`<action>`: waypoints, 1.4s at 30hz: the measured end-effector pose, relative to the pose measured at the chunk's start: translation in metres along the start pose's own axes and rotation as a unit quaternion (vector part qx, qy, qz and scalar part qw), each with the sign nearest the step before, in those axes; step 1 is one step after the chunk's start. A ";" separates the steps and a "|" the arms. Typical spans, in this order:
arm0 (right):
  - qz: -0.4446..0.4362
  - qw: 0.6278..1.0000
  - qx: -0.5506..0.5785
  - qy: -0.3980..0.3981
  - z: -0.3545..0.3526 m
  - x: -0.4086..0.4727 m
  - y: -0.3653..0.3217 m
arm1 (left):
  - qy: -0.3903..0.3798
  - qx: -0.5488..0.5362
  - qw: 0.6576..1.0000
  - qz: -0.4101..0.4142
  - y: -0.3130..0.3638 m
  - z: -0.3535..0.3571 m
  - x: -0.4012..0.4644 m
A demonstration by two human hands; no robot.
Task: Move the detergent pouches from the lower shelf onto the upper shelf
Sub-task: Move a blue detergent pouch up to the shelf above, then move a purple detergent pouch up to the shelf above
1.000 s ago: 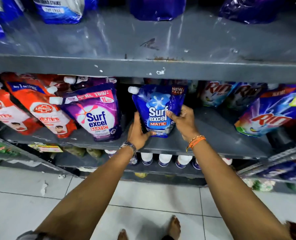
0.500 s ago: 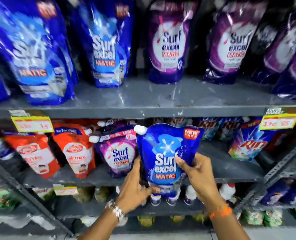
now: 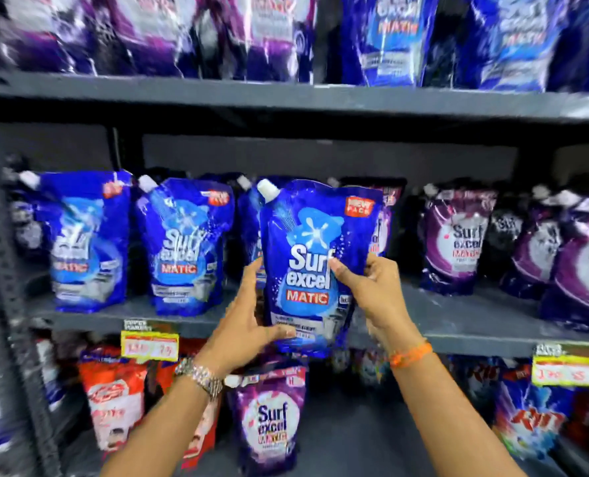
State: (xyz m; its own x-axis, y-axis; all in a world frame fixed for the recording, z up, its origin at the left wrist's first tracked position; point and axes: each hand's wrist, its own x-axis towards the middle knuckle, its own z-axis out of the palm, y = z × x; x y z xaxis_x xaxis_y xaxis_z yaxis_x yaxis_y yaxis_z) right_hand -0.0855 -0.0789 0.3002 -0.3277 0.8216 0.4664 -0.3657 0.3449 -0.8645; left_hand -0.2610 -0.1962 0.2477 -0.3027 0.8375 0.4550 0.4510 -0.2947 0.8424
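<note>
I hold a blue Surf Excel Matic pouch (image 3: 315, 263) with a white spout upright in front of the upper shelf (image 3: 458, 335). My left hand (image 3: 248, 325) grips its lower left corner and underside. My right hand (image 3: 372, 290) grips its right edge, thumb across the front. The pouch's bottom hangs just below the shelf's front lip. Two matching blue pouches (image 3: 186, 246) stand on that shelf to the left, and another is partly hidden behind the held one. A purple Surf Excel pouch (image 3: 269, 418) stands on the lower shelf (image 3: 355, 442) below my hands.
Purple pouches (image 3: 458, 239) fill the upper shelf's right side. Red pouches (image 3: 114, 401) and Rin pouches (image 3: 534, 421) stand on the lower shelf. Yellow price tags (image 3: 150, 346) hang on the shelf lip. A dark upright post (image 3: 7, 270) runs down the left. Another stocked shelf (image 3: 286, 94) lies above.
Both hands have lifted the blue pouch from the lower shelf up to the level of the upper shelf. The view has tilted upward with it.
</note>
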 end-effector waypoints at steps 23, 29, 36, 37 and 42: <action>0.038 0.997 -0.061 -0.026 0.044 0.066 0.007 | -0.013 0.060 0.996 -0.069 -0.008 -0.039 0.071; -0.025 0.994 -0.100 0.048 0.023 0.024 -0.004 | 0.150 0.096 0.984 0.019 0.011 -0.037 0.011; -0.077 0.984 -0.014 0.161 0.002 -0.067 0.054 | 0.280 -0.007 0.960 0.012 -0.083 -0.013 -0.063; -0.045 0.987 -0.026 0.154 0.003 -0.070 0.073 | 0.266 0.002 0.964 -0.023 -0.103 -0.010 -0.067; 0.137 0.981 -0.131 0.030 0.003 -0.097 0.167 | 0.171 0.075 0.962 -0.198 -0.190 0.012 -0.103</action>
State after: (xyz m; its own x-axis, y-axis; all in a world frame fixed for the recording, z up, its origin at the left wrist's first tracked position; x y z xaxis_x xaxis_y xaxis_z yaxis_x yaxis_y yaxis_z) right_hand -0.1178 -0.1024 0.1115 -0.3278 0.9225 0.2038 -0.0323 0.2047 -0.9783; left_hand -0.3054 -0.2208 0.0368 -0.7235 0.6618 0.1966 0.3514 0.1079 0.9300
